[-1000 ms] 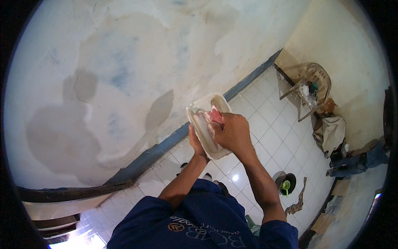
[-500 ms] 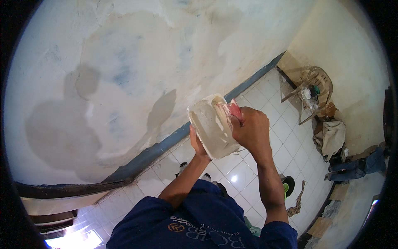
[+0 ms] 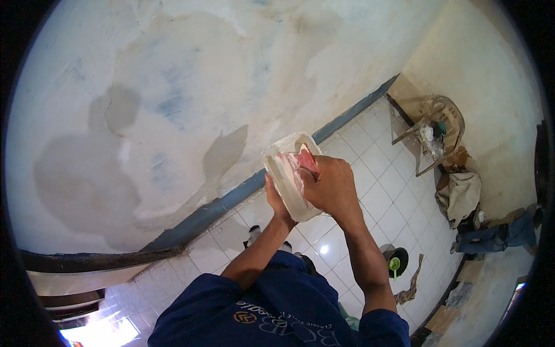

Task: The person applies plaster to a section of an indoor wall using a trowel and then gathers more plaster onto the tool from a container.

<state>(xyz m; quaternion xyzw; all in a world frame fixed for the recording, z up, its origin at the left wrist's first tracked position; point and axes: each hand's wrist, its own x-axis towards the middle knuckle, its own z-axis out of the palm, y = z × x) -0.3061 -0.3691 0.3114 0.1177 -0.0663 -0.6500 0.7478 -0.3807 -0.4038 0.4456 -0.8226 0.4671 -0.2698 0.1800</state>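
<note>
My left hand (image 3: 278,203) is closed around the side of a white rectangular tub (image 3: 282,188), tilted in front of me. Pale, creamy putty coats the inside of the tub. In my right hand (image 3: 335,188) is a red putty knife (image 3: 308,162) smeared with white. Its blade reaches over the tub's inside; whether its edge touches the bottom cannot be told. My right fingers wrap round the tool and hide its grip.
A patchy plastered wall (image 3: 191,87) rises ahead above a blue-grey skirting (image 3: 347,120). On the tiled floor (image 3: 370,168) stand a dirty plastic chair (image 3: 452,115) and a dark bucket (image 3: 399,254) with a green scoop (image 3: 394,265). Cloth (image 3: 463,196) and blue denim trousers (image 3: 491,239) show at right.
My right hand and the putty knife have moved left, from the tub's right edge across its inside. The tub appears turned slightly; my left hand keeps its hold.
</note>
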